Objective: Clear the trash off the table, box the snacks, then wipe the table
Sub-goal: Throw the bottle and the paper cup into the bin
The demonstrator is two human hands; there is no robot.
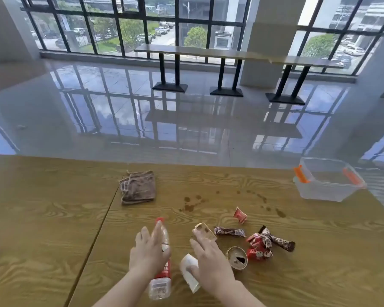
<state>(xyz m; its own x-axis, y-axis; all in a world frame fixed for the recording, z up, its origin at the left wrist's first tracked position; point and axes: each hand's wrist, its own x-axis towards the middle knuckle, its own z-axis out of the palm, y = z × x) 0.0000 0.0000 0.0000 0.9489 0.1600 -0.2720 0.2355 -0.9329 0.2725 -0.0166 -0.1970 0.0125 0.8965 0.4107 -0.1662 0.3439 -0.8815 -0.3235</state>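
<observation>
Wooden table (53, 218); left hand (148, 253) grip loose over bottle (161, 273); right hand (211, 260) grip spread, touching paper cup (187, 271).

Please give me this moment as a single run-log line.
phase: trash clearing | left hand: over lying plastic bottle | right hand: on white paper cup | snacks: unboxed | clear box: empty | cloth: unused

On the wooden table (53, 218), the left hand (148, 253) lay spread over a plastic bottle (161, 282) on its side. The right hand (211, 262) rested on a white paper cup (187, 267). Snack wrappers (259, 245) lay just right; a brown cloth (138, 187) and a clear box (328, 180) sat farther off.
</observation>
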